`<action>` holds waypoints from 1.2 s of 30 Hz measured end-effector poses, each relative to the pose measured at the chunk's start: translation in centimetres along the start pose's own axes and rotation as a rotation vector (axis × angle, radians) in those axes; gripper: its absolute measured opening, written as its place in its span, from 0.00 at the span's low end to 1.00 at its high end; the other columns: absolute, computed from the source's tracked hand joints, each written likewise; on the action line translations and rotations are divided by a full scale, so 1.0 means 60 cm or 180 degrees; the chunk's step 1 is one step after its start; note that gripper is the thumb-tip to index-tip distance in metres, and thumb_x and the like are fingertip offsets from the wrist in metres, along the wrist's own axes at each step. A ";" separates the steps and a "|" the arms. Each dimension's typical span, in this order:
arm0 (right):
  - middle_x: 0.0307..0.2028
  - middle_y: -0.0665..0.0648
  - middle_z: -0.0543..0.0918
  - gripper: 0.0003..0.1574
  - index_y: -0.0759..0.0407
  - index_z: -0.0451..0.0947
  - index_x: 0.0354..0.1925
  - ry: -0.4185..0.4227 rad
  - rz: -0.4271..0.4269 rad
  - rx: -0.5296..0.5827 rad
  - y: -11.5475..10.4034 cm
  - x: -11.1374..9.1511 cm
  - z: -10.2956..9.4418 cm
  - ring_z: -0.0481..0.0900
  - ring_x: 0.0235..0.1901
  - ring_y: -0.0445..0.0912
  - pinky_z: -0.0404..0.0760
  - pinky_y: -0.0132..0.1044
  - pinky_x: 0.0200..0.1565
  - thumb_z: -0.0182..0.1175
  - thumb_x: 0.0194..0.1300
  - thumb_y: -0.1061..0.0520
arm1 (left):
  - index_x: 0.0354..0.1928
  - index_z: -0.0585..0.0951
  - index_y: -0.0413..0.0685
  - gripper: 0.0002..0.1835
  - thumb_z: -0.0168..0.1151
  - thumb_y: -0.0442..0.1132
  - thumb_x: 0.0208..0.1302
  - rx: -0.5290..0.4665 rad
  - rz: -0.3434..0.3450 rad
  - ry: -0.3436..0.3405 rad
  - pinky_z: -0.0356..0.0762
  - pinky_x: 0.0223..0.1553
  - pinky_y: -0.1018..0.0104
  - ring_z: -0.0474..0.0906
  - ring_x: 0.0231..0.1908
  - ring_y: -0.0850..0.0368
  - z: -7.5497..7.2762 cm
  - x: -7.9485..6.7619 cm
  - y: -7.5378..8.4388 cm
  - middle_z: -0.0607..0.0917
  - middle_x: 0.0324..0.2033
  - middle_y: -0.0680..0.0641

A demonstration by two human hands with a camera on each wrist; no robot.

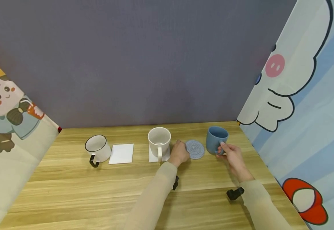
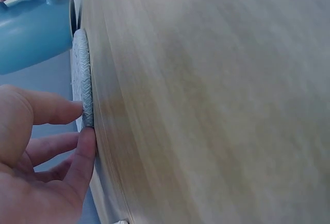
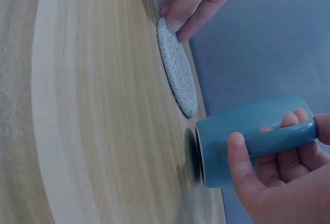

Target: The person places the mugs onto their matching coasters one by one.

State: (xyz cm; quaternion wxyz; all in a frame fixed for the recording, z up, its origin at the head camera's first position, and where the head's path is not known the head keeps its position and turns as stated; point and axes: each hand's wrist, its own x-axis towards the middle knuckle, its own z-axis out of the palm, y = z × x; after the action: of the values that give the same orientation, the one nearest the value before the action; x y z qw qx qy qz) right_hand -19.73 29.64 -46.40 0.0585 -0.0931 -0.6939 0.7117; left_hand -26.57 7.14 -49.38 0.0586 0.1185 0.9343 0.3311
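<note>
My left hand (image 1: 179,152) pinches the near left edge of a round grey woven coaster (image 1: 195,149), which lies on the table. To its right is a blue mug (image 1: 213,140), and my right hand (image 1: 232,158) grips it by the handle. A narrow gap and a shadow show under the mug's base in the right wrist view, so it is slightly off the table. Close to the left hand, a plain white mug (image 1: 159,140) stands on a white square coaster (image 1: 152,157), its handle toward me.
At the left stands a white mug (image 1: 98,148) with a black rim and handle. A bare white square coaster (image 1: 121,154) lies beside it. A grey panel (image 1: 149,64) rises behind the wooden table (image 1: 86,195), and printed cloths (image 1: 322,111) hang at both sides.
</note>
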 end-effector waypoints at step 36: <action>0.27 0.53 0.83 0.25 0.94 0.68 0.39 0.0105 -0.0856 0.0538 -0.007 -0.030 0.049 0.83 0.32 0.43 0.86 0.35 0.43 0.54 0.76 0.63 | 0.34 0.85 0.37 0.07 0.68 0.27 0.50 -0.0026 0.0107 0.0095 0.80 0.54 0.57 0.81 0.48 0.46 0.004 0.004 -0.007 0.79 0.50 0.40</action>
State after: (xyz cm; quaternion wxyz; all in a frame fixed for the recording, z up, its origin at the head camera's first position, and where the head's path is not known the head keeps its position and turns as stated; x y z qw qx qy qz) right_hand -18.60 26.36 -45.84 0.1722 -0.0057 -0.6367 0.7516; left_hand -26.86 7.02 -49.83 0.0396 0.1290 0.9316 0.3376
